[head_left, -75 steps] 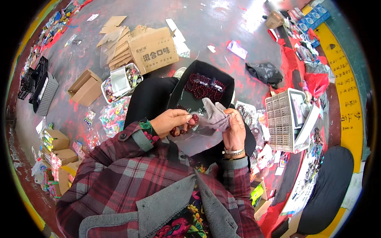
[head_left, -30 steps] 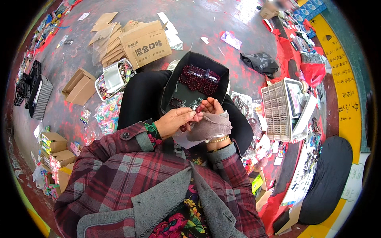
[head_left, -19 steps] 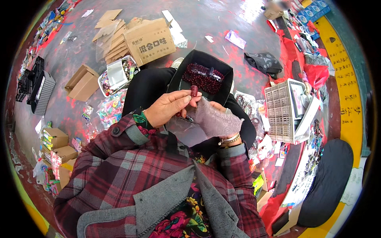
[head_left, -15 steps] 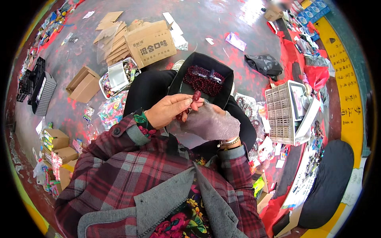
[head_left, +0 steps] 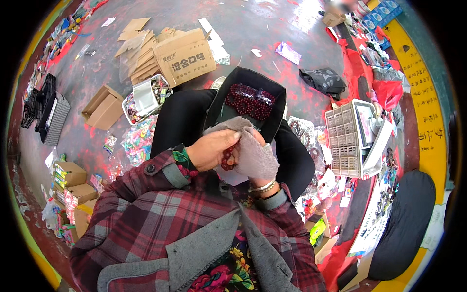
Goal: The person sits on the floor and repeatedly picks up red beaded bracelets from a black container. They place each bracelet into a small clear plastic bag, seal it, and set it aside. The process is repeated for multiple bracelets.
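Note:
Between my two hands hangs a string of dark red beads, partly hidden by fingers and cloth. My left hand is closed, its thumb and fingers pinching the beads together with an edge of the greyish-pink cloth. That cloth drapes over my right hand, whose fingers curl round it beside the beads; most of them are covered. Just beyond, a black open box rests at my lap between my knees. Inside it lie more dark red bead strings with a clear plastic wrap.
Ahead on the left are flattened cardboard and a carton, plus a white tray of small items. To the right stand a whitish plastic crate and a black bag. Small cartons sit at the left.
The cloth has been drawn up and around the beads, its edge now between my hands. My right hand has come in leftward and turned more upright; the left has shifted slightly down and right.

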Tool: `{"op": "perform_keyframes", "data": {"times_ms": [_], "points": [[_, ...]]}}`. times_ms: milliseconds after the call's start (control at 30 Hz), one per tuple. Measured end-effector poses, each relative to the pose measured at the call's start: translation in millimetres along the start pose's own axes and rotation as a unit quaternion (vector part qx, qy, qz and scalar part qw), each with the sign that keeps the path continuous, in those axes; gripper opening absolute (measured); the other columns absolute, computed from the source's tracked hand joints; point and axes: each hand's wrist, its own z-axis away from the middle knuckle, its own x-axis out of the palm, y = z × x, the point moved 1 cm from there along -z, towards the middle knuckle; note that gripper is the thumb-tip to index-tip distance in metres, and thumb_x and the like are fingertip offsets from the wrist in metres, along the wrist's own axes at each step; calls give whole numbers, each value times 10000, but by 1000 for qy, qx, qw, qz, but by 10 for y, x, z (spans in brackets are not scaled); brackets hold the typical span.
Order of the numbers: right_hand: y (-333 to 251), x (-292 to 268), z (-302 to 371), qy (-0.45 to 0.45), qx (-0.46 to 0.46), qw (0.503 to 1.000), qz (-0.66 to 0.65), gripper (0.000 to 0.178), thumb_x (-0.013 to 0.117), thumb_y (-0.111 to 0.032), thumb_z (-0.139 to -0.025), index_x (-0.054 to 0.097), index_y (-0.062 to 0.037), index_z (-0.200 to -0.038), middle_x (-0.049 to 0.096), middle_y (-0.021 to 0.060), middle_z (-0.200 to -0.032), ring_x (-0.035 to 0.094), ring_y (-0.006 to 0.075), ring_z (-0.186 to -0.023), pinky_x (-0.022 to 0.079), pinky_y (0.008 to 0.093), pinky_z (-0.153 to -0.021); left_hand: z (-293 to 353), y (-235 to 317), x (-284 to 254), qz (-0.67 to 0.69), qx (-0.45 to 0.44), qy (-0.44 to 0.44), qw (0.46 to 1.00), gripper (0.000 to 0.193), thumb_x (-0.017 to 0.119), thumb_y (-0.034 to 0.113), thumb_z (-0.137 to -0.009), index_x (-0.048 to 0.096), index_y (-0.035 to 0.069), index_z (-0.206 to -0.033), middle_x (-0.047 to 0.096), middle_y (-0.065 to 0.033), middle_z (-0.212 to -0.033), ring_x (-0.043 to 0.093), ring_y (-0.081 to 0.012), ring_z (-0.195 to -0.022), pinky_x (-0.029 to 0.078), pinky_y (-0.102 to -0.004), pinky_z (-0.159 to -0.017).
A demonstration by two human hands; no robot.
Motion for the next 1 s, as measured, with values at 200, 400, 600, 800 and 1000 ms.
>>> {"op": "perform_keyframes", "data": {"times_ms": [200,400,600,800,1000], "points": [[47,19,-8,24,89,994,55,229,506,-151,-895,545,-29,-1086,608,86,-887,592,198,-730,461,310,-635,-42,-147,-161,-126,43,19,991,310,396,256,-966,520,5,-1099,588,-55,-1001,550,-124,-917,444,-293,-812],[-151,-4,-137,-32,-163,870,464,235,547,-98,-799,527,-8,-1016,593,152,-790,581,309,-665,456,382,-550,-17,-185,-173,-146,25,27,989,278,395,267,-966,541,31,-983,578,-30,-871,537,-96,-761,448,-245,-709],[-230,0,-114,53,143,988,11,116,504,-123,-895,519,-12,-927,523,44,-690,529,154,-619,459,286,-594,-19,-67,-123,-20,28,13,999,308,394,294,-963,539,36,-880,572,-50,-808,539,-119,-695,451,-248,-658],[-391,12,-136,-25,120,927,353,140,543,-169,-821,577,-100,-938,608,75,-770,604,223,-650,477,322,-572,25,-26,-58,-29,-69,-10,997,365,420,332,-950,570,11,-864,603,-71,-788,583,-150,-688,489,-278,-629],[-525,5,-239,-43,66,840,537,163,535,-180,-796,570,-75,-915,607,120,-726,623,304,-708,486,354,-586,-12,-84,-182,-5,-21,-34,999,360,409,320,-955,570,8,-880,599,-74,-802,566,-150,-701,475,-274,-665]]}}
